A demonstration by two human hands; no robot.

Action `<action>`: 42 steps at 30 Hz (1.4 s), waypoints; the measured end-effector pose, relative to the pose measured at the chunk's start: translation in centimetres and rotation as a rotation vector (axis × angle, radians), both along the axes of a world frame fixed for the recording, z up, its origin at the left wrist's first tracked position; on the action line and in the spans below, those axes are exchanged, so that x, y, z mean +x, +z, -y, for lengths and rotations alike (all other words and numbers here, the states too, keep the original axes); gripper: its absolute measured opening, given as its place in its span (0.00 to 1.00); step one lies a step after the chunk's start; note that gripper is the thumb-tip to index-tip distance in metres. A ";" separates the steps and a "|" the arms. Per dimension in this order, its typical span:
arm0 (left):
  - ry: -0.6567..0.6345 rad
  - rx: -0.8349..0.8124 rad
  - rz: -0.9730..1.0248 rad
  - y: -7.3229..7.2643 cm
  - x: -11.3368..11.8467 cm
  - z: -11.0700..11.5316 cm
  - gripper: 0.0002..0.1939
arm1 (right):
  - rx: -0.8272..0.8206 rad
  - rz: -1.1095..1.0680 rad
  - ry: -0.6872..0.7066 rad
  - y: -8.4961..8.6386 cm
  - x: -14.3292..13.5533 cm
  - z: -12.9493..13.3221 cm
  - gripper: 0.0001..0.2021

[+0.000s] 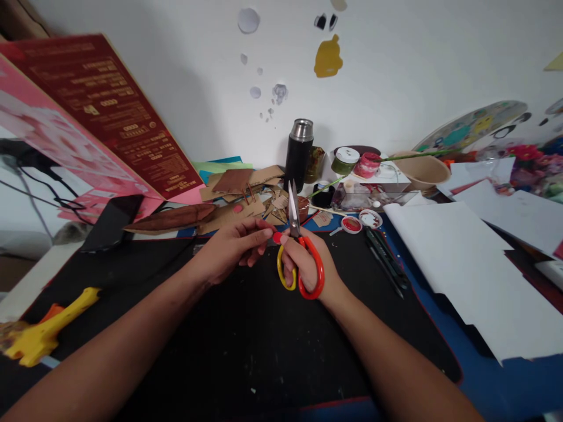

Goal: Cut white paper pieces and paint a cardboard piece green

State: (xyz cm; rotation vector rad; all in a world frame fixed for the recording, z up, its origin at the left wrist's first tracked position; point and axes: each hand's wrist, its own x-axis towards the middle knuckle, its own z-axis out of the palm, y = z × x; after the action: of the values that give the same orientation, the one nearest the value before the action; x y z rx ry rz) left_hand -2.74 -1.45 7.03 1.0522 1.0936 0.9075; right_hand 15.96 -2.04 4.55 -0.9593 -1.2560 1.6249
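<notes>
Between my two hands is a small red disc [277,237]. The fingertips of my left hand [246,243] are closed on its left edge. My right hand [310,258] grips a pair of scissors [294,214] with one red and one yellow handle loop, its fingers through the loops. The blades point up and away, just right of the disc, and look almost together. My right thumb tip is close to the disc's right side; whether it touches I cannot tell. Both hands are above a black mat [246,351].
Cardboard scraps [237,214] and a black thermos [299,155] stand at the back. Paint pots [345,159] and small paint lids [352,224] are to the right, near black pens [385,258] and white paper [466,264]. A yellow glue gun [57,322] lies left, below a phone [112,223].
</notes>
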 end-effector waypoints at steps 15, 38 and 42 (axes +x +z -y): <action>-0.057 0.187 -0.303 0.2 0.2 0.2 0.16 | 0.028 0.119 0.023 0.4 -0.2 0.4 0.18; -0.468 0.181 -1.282 1.2 -6.4 -2.5 0.11 | 0.015 0.038 0.008 0.0 0.2 0.0 0.14; -0.473 0.176 -1.350 0.4 -6.4 -2.6 0.11 | 0.019 0.070 0.010 0.1 0.2 0.1 0.15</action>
State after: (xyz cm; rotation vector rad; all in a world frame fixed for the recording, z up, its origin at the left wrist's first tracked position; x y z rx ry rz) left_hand -9.10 1.16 7.43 2.0524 1.7049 -0.2339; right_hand 16.11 -2.15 4.62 -1.0076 -1.3226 1.5963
